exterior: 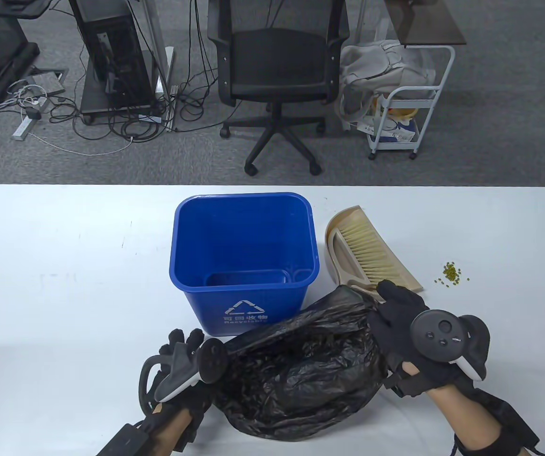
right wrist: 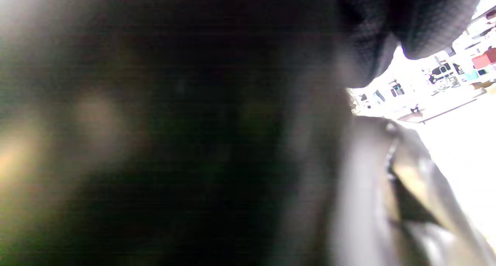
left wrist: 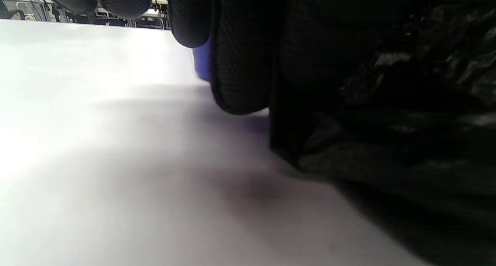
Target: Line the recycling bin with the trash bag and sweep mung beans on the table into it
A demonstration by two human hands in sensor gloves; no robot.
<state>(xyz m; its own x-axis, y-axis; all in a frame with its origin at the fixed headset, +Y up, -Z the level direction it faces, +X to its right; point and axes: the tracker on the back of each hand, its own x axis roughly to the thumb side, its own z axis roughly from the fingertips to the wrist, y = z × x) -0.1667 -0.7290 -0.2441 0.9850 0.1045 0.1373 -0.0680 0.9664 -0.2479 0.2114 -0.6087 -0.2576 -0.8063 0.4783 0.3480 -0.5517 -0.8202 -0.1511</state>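
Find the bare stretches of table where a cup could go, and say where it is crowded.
Free: the wide stretch left of the bin, and the far right beyond the beans. Crowded: the middle front, where the bag lies between the left hand and right hand, with the brush and dustpan beside the bin.
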